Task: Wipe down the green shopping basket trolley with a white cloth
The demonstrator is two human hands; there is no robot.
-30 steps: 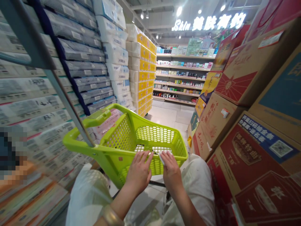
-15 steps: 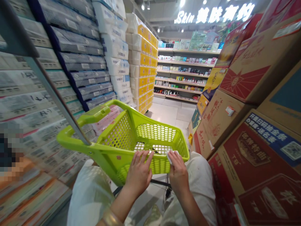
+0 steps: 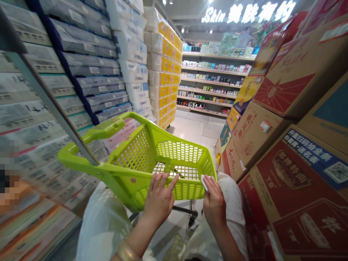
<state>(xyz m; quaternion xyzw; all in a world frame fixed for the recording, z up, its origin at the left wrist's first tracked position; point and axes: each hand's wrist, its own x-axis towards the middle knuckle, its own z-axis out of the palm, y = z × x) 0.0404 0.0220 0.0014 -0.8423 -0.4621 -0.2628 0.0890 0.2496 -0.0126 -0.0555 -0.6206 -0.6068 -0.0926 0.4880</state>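
A lime-green shopping cart [image 3: 130, 181] with a perforated basket stands sideways before my knees. My left hand [image 3: 160, 197] rests on its near rim, fingers spread and stretched over the edge, holding nothing. By the basket's right end, my right hand [image 3: 215, 203] presses a folded white wipe [image 3: 204, 182] against the same rim. Most of the wipe is hidden under the fingers. A grey metal pole [image 3: 59, 112] rises from the cart's left part toward the upper left corner.
Stacked paper packs [image 3: 92, 65] line the left side, with yellow-and-white packs [image 3: 165, 61] beyond. Cardboard boxes [image 3: 288, 83] are piled close on my right. Shelves of small products [image 3: 214, 78] stand across the far end of the tiled floor [image 3: 190, 123].
My right hand has slid the wipe rightward along the rim, toward the basket's corner. My left hand stays on the rim in nearly the same place. The view has shifted slightly.
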